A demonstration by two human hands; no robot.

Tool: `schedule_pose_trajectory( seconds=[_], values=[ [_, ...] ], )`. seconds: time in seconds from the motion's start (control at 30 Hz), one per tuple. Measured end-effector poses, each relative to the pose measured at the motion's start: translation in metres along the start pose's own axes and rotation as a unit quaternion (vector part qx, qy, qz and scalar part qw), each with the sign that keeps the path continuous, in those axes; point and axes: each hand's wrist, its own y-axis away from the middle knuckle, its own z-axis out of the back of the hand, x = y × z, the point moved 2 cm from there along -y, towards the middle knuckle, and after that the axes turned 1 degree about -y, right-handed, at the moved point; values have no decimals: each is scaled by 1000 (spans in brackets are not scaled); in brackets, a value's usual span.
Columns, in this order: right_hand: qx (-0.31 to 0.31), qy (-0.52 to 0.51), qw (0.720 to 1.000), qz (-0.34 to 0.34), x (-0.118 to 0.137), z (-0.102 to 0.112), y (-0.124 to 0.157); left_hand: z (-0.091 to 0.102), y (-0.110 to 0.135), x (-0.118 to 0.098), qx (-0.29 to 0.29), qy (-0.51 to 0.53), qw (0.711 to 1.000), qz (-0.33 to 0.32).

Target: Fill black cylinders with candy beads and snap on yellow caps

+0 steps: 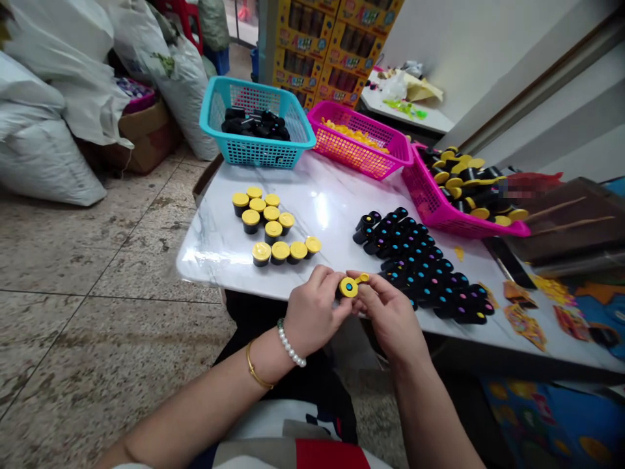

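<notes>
My left hand [312, 312] is closed around a small black container with a yellow flip-top cap [348, 287]. A teal dot shows in the middle of the cap's yellow ring. The fingers of my right hand [394, 319] pinch the raised yellow flap at the cap's right side. On the table's left part stand several black containers with shut yellow caps [272, 213]. Just beyond my right hand, a dense group of black containers [415, 244] shows blue, purple, pink and yellow dots on top.
A teal basket [263, 153] holds black parts. Behind the table's middle, a pink basket [381, 170] holds yellow pieces. Another pink basket [459, 221] is heaped with yellow-and-black pieces. Packets [525, 326] and a phone-like dark slab [510, 262] lie on the right. White sacks [39, 143] stand left.
</notes>
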Motion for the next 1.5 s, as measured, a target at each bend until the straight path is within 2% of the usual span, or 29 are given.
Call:
schedule_pose_trajectory(
  seconds=[0.1,0.2,0.3,0.53,0.67,0.77,1.0,1.1,1.2,1.3,1.4,1.5],
  values=[
    [-42,64,997,17,2,1,4,0,-1,1,9,-8,1000,-1],
    [-59,81,995,25,5,1,0,0,-2,2,15,-11,1000,2],
    [-63,67,996,18,5,2,-7,0,-2,2,24,-10,1000,2],
    [-69,21,996,-48,-3,0,-9,0,-1,3,17,-7,1000,-3],
    [-98,69,993,12,-2,-6,-2,1,-1,3,20,-7,1000,-4],
    [-104,68,991,42,-2,-8,0,1,-2,3,29,-6,1000,2],
    [-99,113,988,40,3,-6,-5,3,-3,4,38,8,999,2],
    [-97,133,984,60,6,-9,-4,7,-5,3,42,29,999,6],
    [-95,147,981,84,6,-11,-3,14,-10,0,60,68,995,31],
    [-93,135,983,79,1,-12,-3,17,-18,0,70,83,992,64],
    [-99,110,986,80,-4,-12,-3,16,-21,-1,79,77,992,57],
    [-101,123,984,85,-6,-13,0,14,-13,-2,68,51,996,38]
  ],
)
